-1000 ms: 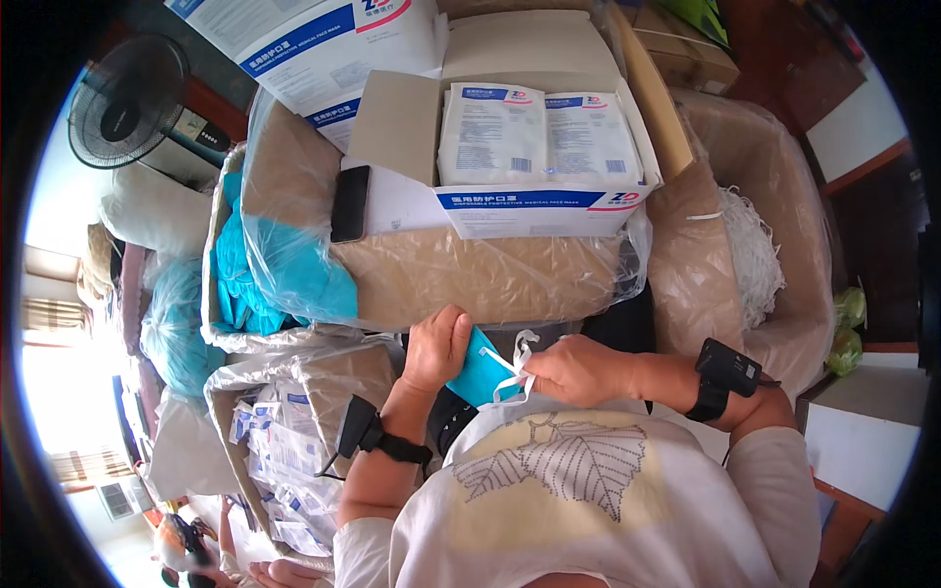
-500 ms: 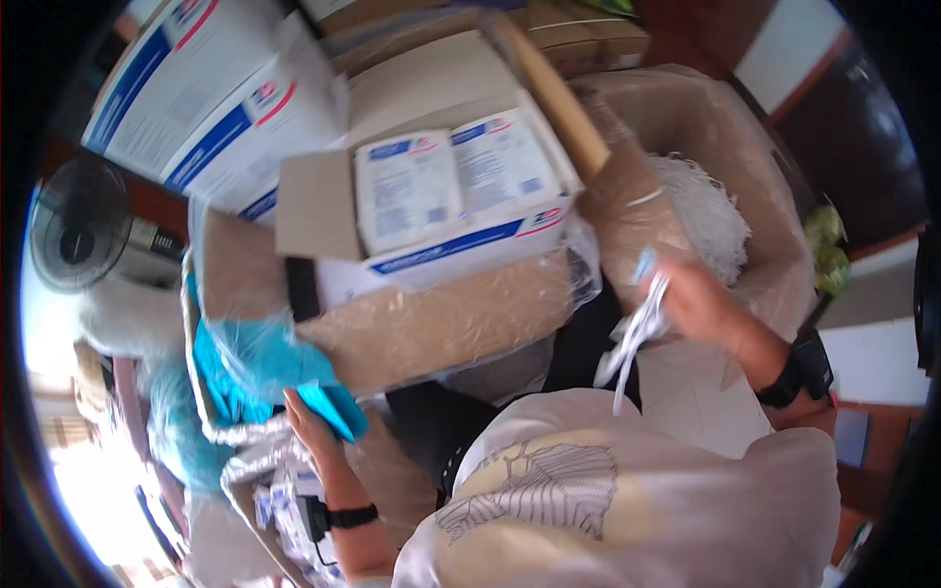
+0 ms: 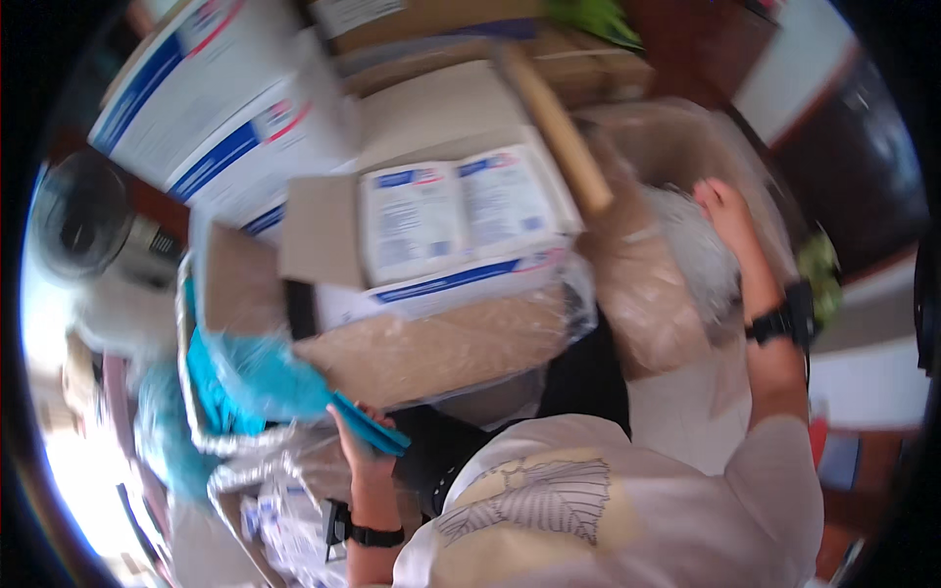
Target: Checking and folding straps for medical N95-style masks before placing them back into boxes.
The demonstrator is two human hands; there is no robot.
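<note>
My left hand (image 3: pixel 363 446) is closed on a folded flat teal piece (image 3: pixel 370 423), held near the lower edge of the tan carton side. More teal material (image 3: pixel 218 392) fills a plastic-lined box at the left, partly under clear plastic film. On the right, my right hand (image 3: pixel 723 211) is over a heap of thin white strings (image 3: pixel 694 245) in a large plastic-lined carton (image 3: pixel 647 314). Its fingers are bunched and a little blurred; whatever they hold, if anything, is hidden.
Before me an open white carton (image 3: pixel 461 279) holds two white packs (image 3: pixel 412 220) with blue bands. Similar white boxes (image 3: pixel 221 137) are stacked at the left. Another box with plastic-wrapped packs (image 3: pixel 284 524) sits low at the left, and a fan (image 3: pixel 83 220) stands beyond.
My right hand has moved away from me to the string heap; the white strings that hung from it no longer show there. The left hand has shifted right, bringing the teal piece off the box.
</note>
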